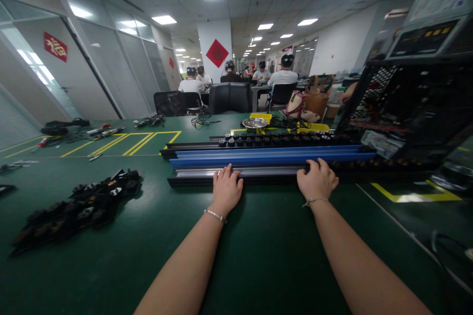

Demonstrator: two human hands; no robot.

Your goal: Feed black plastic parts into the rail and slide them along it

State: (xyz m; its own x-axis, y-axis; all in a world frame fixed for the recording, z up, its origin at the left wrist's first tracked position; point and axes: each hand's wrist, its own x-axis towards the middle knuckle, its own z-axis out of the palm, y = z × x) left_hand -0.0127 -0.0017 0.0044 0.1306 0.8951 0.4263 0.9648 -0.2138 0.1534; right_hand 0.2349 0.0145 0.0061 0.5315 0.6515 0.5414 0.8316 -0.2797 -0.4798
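A long black metal rail (271, 180) with a shiny silver strip along its top lies crosswise on the green table. Near its left part, my left hand (226, 191) has its fingers curled over the rail. My right hand (317, 179) grips the same rail farther right, fingers bent over the top. Directly behind lies a blue rail (266, 155), parallel to it. Beyond that is another black rail (192, 146), with a row of small black parts (273, 139) along it. The undersides of both hands are hidden.
Black clip-like parts (84, 202) lie piled at left. An open computer case (402, 103) stands at right over the rail ends. A metal bowl (254, 122), yellow trays (314, 127) and cables (203, 120) sit at the far edge. People (283, 76) sit beyond.
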